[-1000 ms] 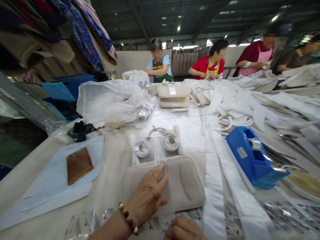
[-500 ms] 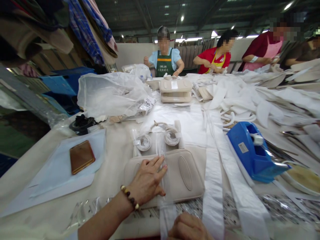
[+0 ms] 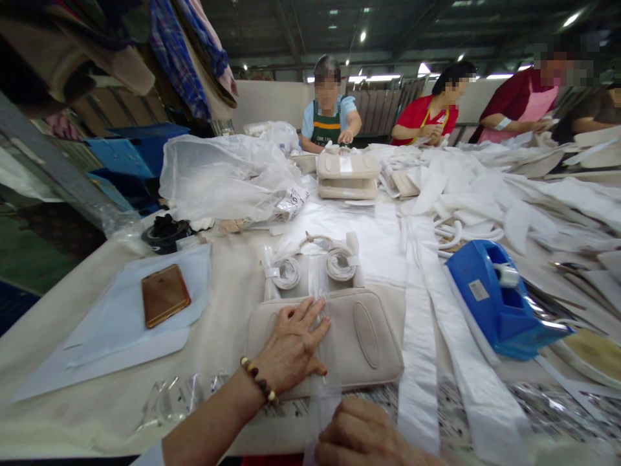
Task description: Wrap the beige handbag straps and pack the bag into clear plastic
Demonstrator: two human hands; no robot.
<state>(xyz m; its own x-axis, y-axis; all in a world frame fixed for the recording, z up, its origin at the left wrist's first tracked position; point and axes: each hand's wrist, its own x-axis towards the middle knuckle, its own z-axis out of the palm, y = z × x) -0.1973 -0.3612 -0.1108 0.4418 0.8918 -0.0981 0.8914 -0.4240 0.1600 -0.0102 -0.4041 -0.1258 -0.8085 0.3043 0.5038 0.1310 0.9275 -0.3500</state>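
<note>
A beige handbag lies flat on the table in front of me, an oval outline raised on its right side. Across its middle runs a translucent plastic strip, from the far side towards me. My left hand, with a beaded bracelet at the wrist, lies spread on the bag and presses the strip down. At the bag's near edge my right hand is closed on the strip's near end; its fingertips are partly hidden. Behind the bag sit two wrapped coils of strap.
A blue tape dispenser and white strips lie to the right. On the left, a phone rests on pale sheets. Further back are a plastic bag and stacked beige bags. Several co-workers stand across the table.
My right hand has shifted slightly left along with the strip's near end. My left hand stays pressed on the bag. The co-worker opposite has leaned forward. The view has turned slightly.
</note>
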